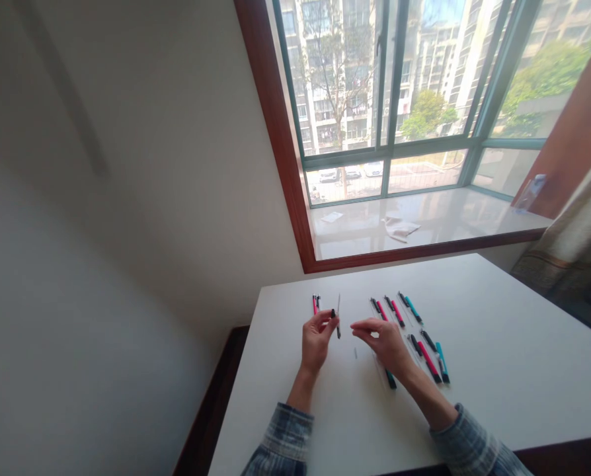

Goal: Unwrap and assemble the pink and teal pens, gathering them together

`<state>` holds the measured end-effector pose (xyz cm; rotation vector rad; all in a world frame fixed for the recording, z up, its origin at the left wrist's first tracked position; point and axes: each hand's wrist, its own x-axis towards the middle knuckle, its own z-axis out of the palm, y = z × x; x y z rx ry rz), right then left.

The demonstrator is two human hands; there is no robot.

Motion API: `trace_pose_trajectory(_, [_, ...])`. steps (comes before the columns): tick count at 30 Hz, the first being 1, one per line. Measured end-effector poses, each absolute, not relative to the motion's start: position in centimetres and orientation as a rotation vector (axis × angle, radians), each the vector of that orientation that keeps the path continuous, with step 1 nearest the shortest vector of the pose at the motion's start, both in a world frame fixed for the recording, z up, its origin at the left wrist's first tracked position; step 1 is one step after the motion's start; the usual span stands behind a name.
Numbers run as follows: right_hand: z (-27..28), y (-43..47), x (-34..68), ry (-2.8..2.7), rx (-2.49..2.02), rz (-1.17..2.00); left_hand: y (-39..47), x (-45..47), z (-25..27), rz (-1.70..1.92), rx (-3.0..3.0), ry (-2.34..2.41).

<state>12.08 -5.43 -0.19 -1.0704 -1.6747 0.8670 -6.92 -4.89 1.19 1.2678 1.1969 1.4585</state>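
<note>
A: Left side?
B: Pink pen is lying past your left hand, which is pinching slim pen parts above the white table.
A: Right hand?
B: You're bunching its fingertips; can't tell if they're gripping anything. More pens are lying to its right.

Daylight enters through the wide green-framed glass window at the far right, whose panes are bright and partly washed out. Glare shines on the glossy, pale, flat sill. The plain off-white wall at left is dim, crossed by a soft-edged slanting shadow. The smooth white bench is evenly lit. Fine detail looks soft, and wide-angle stretching shows toward the edges.
</note>
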Motion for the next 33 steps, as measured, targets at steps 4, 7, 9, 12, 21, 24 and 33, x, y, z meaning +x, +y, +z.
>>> trace_pose_trajectory(4, [0.1,-5.9,12.3,-2.085,-1.007,0.669,-4.5,-7.8,1.1,1.583,0.954,1.157])
trace_pose_trajectory(7, [0.4,-6.2,12.6,-2.194,-0.994,0.591,-4.6,-8.1,1.2,1.595,0.931,1.160])
trace_pose_trajectory(9, [0.4,-6.2,12.7,-2.212,-1.006,0.567,-4.6,-7.9,1.3,1.587,1.032,1.186])
trace_pose_trajectory(12, [-0.1,-6.0,13.1,-2.249,-1.016,0.561,-4.8,-7.6,1.3,1.559,1.248,1.236])
trace_pose_trajectory(21, [-0.4,-6.6,12.2,-2.314,-1.039,0.505,-4.5,-7.7,0.7,1.529,1.347,1.236])
trace_pose_trajectory(24, [0.0,-6.9,11.8,-2.266,-1.023,0.489,-4.6,-7.7,0.6,1.506,1.394,1.278])
trace_pose_trajectory(33, [0.7,-6.4,12.2,-1.657,-1.028,0.784,-5.4,-7.2,1.6,1.333,1.596,1.471])
